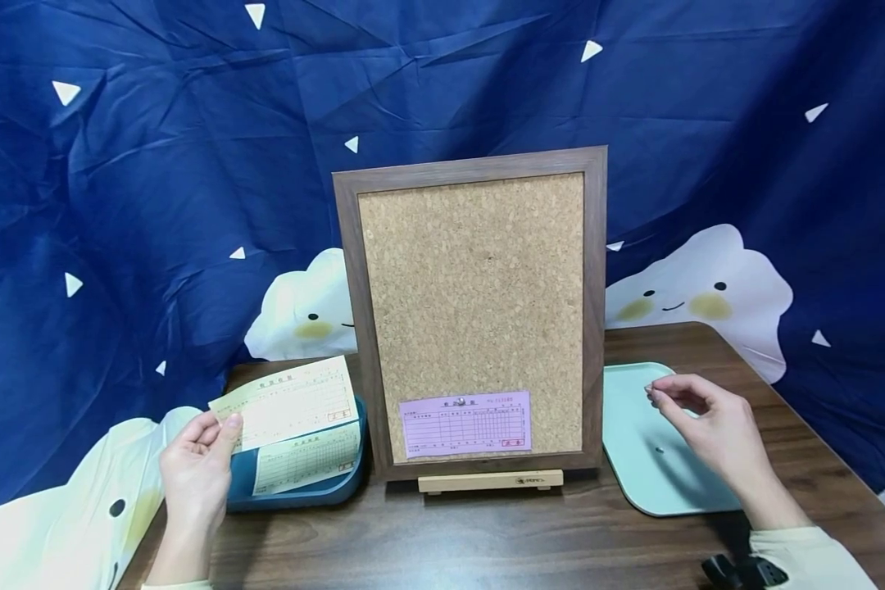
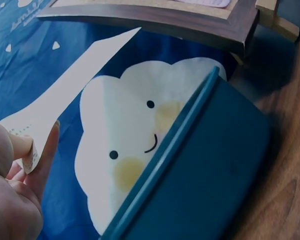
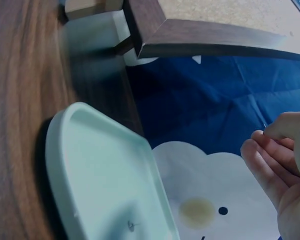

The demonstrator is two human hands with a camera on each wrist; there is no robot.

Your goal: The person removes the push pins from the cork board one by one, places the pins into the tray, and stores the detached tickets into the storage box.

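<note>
In my left hand a pale yellow receipt slip is pinched between thumb and fingers, held above a blue bin. Another yellowish slip shows in the bin, partly covered by the held one. My right hand pinches a small pushpin at its fingertips, over a mint green tray. One more pin lies on that tray. Between the hands stands a framed cork board. A purple receipt slip is fixed low on it by a pin.
The board leans on a small wooden stand on the brown wooden table. Behind hangs a dark blue cloth with white triangles and smiling clouds. Bin and tray flank the board on the left and right.
</note>
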